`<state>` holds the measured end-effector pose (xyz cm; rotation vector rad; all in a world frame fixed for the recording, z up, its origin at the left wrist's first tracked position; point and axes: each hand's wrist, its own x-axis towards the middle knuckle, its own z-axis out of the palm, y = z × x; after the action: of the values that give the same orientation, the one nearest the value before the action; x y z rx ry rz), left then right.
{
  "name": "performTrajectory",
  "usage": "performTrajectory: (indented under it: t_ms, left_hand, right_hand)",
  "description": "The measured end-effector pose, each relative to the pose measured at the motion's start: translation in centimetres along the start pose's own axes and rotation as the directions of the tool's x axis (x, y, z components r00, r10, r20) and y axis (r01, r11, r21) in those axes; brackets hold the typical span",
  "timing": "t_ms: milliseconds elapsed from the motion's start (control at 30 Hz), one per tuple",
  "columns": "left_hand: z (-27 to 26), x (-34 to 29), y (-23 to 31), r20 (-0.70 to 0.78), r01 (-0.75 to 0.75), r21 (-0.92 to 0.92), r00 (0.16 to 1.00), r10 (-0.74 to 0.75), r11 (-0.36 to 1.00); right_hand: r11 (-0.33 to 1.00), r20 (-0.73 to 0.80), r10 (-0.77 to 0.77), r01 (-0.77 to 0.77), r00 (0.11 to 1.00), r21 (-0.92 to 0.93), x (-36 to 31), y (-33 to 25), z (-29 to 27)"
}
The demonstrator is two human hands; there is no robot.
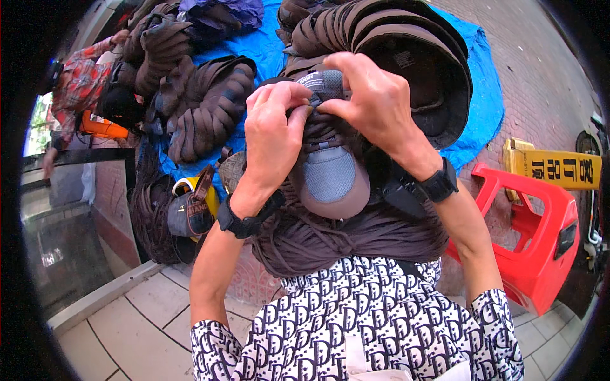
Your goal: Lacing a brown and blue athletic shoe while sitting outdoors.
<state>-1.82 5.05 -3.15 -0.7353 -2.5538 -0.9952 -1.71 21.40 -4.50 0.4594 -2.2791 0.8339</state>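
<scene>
A shoe (329,174) with blue-grey mesh and a brown toe cap points toward me, above a thick bundle of dark brown shoelaces (356,244) across my lap. At the lacing below its tongue, my left hand (273,130) pinches thumb and forefinger together on what looks like a lace; its tip is too small to make out. My right hand (375,105) is curled round the other side of the shoe opening. Its thumb presses beside the lacing and its forefinger arches over by the tongue (321,81). The remaining right fingers are partly hidden.
Nested stacks of dark brown shoe pieces (419,32) lie on a blue tarp (486,95). More laces (149,209) hang at left, beside a dark printed shoe piece (189,213). A red stool (546,216) and yellow sign (559,166) stand right. Another person (82,82) is far left.
</scene>
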Motion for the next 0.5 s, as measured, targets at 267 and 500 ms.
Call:
performTrajectory:
  t_ms: [267, 500]
  left_hand:
    - [0.36, -0.16, -0.09, 0.008, 0.025, -0.073, 1.0, -0.025, 0.997]
    - [0.26, -0.08, -0.01, 0.015, 0.014, -0.073, 1.0, -0.013, 0.997]
  right_hand:
    - [0.949, 0.028, -0.073, 0.061, 0.997, 0.31, -0.22, -0.44, 0.74]
    - [0.89, 0.152, 0.2, -0.244, 0.968, 0.386, -1.06, -0.63, 0.48]
